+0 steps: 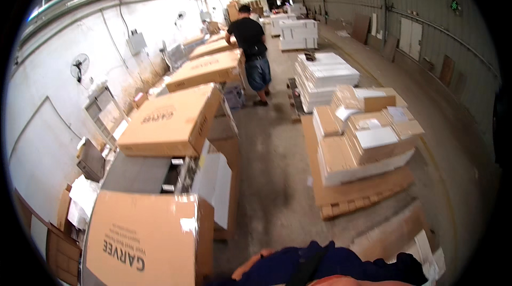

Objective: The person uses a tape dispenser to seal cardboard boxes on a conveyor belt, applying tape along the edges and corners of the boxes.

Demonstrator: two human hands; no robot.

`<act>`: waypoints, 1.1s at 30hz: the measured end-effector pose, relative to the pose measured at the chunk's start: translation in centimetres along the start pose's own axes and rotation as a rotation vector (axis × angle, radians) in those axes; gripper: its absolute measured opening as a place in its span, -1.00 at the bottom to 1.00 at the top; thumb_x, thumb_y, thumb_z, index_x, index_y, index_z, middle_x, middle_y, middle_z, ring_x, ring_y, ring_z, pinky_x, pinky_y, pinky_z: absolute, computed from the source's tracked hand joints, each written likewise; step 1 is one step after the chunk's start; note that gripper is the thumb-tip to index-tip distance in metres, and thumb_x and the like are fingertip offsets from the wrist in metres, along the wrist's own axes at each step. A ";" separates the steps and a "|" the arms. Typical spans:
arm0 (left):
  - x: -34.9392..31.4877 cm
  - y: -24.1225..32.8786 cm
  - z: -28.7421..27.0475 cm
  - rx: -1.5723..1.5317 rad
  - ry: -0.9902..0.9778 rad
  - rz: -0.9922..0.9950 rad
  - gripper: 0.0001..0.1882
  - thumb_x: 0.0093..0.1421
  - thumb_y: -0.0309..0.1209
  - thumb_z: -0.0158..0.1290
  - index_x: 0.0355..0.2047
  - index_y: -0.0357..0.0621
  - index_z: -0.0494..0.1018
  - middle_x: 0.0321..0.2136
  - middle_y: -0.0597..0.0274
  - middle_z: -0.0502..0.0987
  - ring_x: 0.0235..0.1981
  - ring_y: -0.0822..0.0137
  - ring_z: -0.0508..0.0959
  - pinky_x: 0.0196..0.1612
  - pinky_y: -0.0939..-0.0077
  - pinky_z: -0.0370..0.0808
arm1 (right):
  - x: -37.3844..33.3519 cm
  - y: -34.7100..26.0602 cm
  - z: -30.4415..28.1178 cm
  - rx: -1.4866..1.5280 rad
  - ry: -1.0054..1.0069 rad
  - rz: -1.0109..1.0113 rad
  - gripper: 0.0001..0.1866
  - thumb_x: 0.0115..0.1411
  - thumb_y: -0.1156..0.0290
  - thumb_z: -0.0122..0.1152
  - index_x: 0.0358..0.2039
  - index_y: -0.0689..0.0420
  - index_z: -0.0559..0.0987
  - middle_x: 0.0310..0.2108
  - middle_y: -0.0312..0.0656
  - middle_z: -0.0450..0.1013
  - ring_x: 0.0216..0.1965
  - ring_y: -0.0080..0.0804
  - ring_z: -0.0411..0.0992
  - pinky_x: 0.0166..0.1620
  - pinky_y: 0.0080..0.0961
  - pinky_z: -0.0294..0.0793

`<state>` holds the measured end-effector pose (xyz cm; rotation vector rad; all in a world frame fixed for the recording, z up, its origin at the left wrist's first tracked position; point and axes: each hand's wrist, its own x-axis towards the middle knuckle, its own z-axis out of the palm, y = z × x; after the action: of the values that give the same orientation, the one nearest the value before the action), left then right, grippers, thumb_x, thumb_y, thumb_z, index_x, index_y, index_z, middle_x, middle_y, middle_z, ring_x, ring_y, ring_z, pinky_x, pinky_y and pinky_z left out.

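At the lower edge my dark blue clothing fills the middle, with a strip of bare skin that looks like part of my left arm or hand (246, 266) on its left side. Its fingers cannot be made out, nor whether it holds anything. Nearest to it stands a large brown carton (149, 235) with dark printing, at the lower left. My right hand does not show. Beyond the near carton, another flat brown carton (165, 118) lies on the row of work tables, past a dark grey surface (136, 173) and white panels (212, 176).
A person in a black shirt (248, 35) stands farther up the aisle beside more cartons (208, 67). On the right, stacked brown boxes (368, 131) rest on a cardboard-topped pallet (368, 192), with white stacks (325, 78) behind. Loose cardboard (389, 227) lies at the lower right.
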<state>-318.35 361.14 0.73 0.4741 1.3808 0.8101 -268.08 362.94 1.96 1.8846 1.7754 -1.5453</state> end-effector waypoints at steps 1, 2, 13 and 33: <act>0.7 0.2 -1.5 -0.056 0.033 -0.060 -0.67 0.22 -0.19 -0.14 -0.09 -0.08 0.36 -0.13 0.21 0.47 -0.15 0.22 0.48 -0.09 0.27 0.41 | 4.2 -3.2 -3.0 -0.108 0.013 -0.069 -0.76 0.11 0.31 -0.01 -0.30 0.15 0.54 -0.35 -0.03 0.48 -0.31 -0.15 0.43 -0.22 -0.22 0.38; 1.1 0.8 -2.8 -0.130 0.094 -0.109 -0.66 0.22 -0.20 -0.13 -0.07 -0.08 0.35 -0.13 0.21 0.47 -0.16 0.23 0.49 -0.09 0.27 0.41 | 8.6 -6.4 -6.1 -0.269 0.040 -0.164 -0.75 0.10 0.31 -0.01 -0.30 0.15 0.55 -0.35 -0.03 0.48 -0.31 -0.15 0.43 -0.22 -0.22 0.38; 22.3 24.7 -19.4 -0.328 0.349 -0.136 -0.78 0.20 -0.25 -0.11 -0.25 -0.08 0.38 -0.47 0.24 0.50 -0.47 0.31 0.49 -0.43 0.30 0.42 | 47.3 -55.4 -28.6 0.784 0.155 -0.710 -0.83 0.17 0.42 -0.06 -0.24 0.15 0.44 -0.41 -0.26 0.41 -0.44 -0.46 0.39 -0.40 -0.47 0.39; 60.4 58.0 -30.0 0.386 0.146 -0.058 -0.69 0.24 -0.21 -0.14 -0.15 -0.12 0.41 -0.33 0.21 0.54 -0.37 0.34 0.54 -0.35 0.47 0.45 | 67.3 -51.9 -33.9 0.413 -0.023 0.301 -0.70 0.24 0.26 -0.12 -0.14 0.18 0.43 -0.28 -0.12 0.44 -0.26 -0.29 0.40 -0.18 -0.37 0.39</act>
<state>-361.27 438.99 -2.68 0.6789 1.6889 0.5374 -304.73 446.62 -2.92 2.1699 1.1516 -1.9041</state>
